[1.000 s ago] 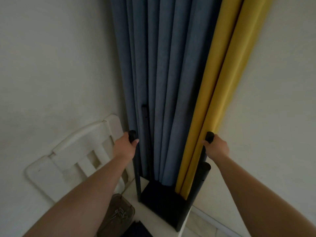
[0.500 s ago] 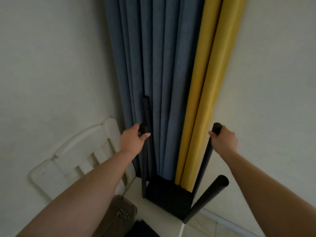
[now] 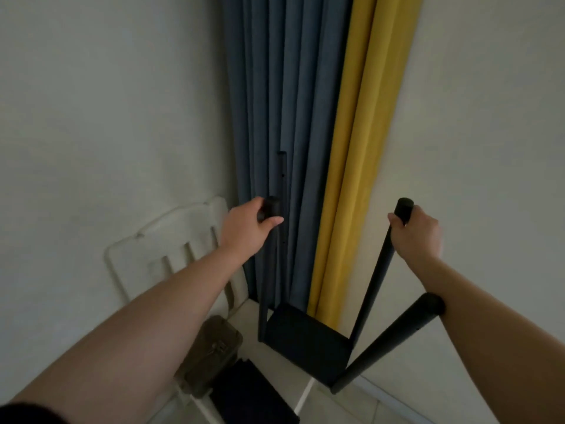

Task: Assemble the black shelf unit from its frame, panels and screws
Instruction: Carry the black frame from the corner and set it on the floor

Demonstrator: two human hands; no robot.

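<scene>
The black shelf frame stands upright on the floor, its black bottom panel (image 3: 305, 341) low between the posts. My left hand (image 3: 247, 228) grips the top of the left post (image 3: 267, 286). My right hand (image 3: 415, 234) grips the top of the right post (image 3: 374, 283). A third post (image 3: 388, 341) leans toward me at the front right, beside my right forearm. A fourth, thinner post (image 3: 282, 175) rises at the back against the curtain. A dark flat panel (image 3: 247, 393) lies on the floor in front.
Blue curtain (image 3: 284, 87) and yellow curtain (image 3: 367, 117) hang in the corner behind the frame. A white plastic chair (image 3: 171, 249) leans on the left wall. An olive pouch (image 3: 214, 350) holding screws lies on the floor near it. A plain wall stands on the right.
The frame has come away from the curtains toward me and tilted, so the front right post now shows clearly. Both hands have kept their grip on the post tops and shifted right.
</scene>
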